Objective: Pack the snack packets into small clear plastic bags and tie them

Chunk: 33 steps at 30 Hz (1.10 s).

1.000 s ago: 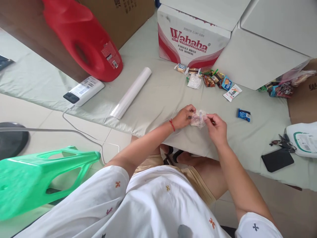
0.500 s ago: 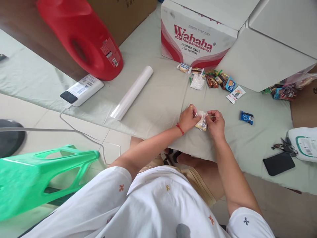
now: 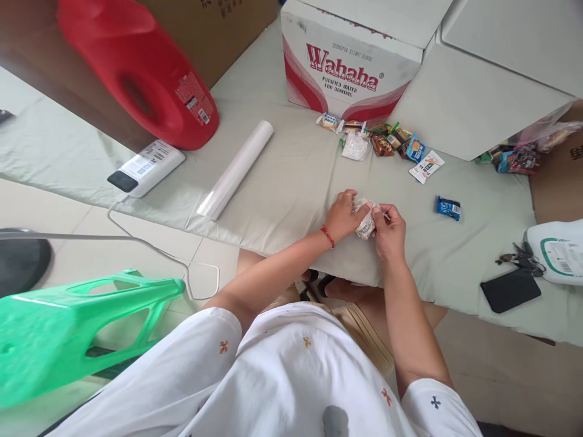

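Between my two hands is a small snack packet (image 3: 365, 227) in a clear, crinkled wrapping, just above or on the cloth-covered table (image 3: 291, 176). My left hand (image 3: 342, 213), with a red cord at the wrist, grips its left side, thumb laid across the top. Thumb and fingers of my right hand (image 3: 389, 227) pinch its right edge. To the right lies a blue snack packet (image 3: 449, 207). Farther back are a white packet (image 3: 426, 166), a clear-wrapped bundle (image 3: 356, 146) and several other small wrapped snacks (image 3: 381, 145).
A white roll (image 3: 235, 170) lies left of my hands. Behind stand a Wahaha carton (image 3: 346, 70) and a red jug (image 3: 141, 79). A white device (image 3: 146, 168) trails a cable. To the right are a black wallet-like case (image 3: 511, 291), keys (image 3: 519, 260) and a white bottle (image 3: 558, 250). A green stool (image 3: 50, 328) stands left.
The packet has turned in my hands, and my left thumb now reaches farther across it. My right hand has come closer to the left one. The whole view has shifted slightly.
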Each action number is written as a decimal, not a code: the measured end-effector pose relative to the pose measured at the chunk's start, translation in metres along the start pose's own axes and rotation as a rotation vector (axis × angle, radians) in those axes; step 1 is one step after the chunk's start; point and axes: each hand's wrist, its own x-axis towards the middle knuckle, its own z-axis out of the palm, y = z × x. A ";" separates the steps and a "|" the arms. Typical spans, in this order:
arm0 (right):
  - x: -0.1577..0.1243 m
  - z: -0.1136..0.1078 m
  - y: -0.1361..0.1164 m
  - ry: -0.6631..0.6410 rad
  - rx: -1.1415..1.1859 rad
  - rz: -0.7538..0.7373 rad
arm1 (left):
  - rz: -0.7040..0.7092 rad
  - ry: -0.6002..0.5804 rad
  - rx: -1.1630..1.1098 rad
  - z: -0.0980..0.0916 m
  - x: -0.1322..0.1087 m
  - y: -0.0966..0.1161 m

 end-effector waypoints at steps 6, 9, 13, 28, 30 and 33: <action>-0.027 0.000 -0.011 0.081 0.134 -0.131 | -0.089 -0.239 -0.591 -0.005 -0.016 0.016; -0.037 0.000 -0.015 0.041 0.288 -0.075 | -0.166 -0.224 -0.785 -0.003 -0.026 0.019; -0.051 0.000 -0.015 0.050 0.390 -0.043 | -0.200 -0.254 -0.845 0.000 -0.040 0.022; -0.076 -0.016 -0.010 0.181 -0.103 -0.083 | -0.022 -0.210 -0.520 0.012 -0.063 0.018; -0.076 -0.012 -0.009 0.172 -0.006 -0.096 | -0.019 -0.229 -0.557 0.012 -0.066 0.021; -0.072 -0.008 -0.005 0.177 0.155 -0.112 | 0.009 -0.226 -0.536 0.011 -0.067 0.023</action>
